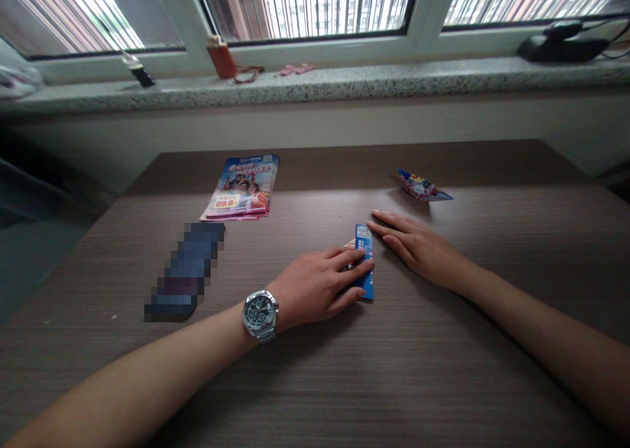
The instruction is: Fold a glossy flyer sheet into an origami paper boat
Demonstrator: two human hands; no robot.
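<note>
Brown wood-grain covers the bench (418,382), and over its near part two bare forearms reach forward. On the left wrist sits a silver watch (260,315) with a dark dial. To the left of it lies a dark oblong object (187,271), blurred by large squares, so I cannot tell what it is. The left hand (317,284) is palm down, its fingers stretched out and resting upon a blue folded paper (364,241), which lies flat near the middle of the bench and shows a printed code at its far end. The right hand (418,248) is also unclenched, with fingers extended, and its fingertips are just beside the paper's far right corner; whether they touch it, I cannot tell. The two hands are apart from each other. Farther away, on the left, there is a stack of printed leaflets (246,185), and on the right stands a pointed folded piece (423,187) of printed paper. Behind the bench, a speckled stone sill (344,87) carries a reddish-brown container (222,62) and a black device (564,46), below the barred windows (339,5).
</note>
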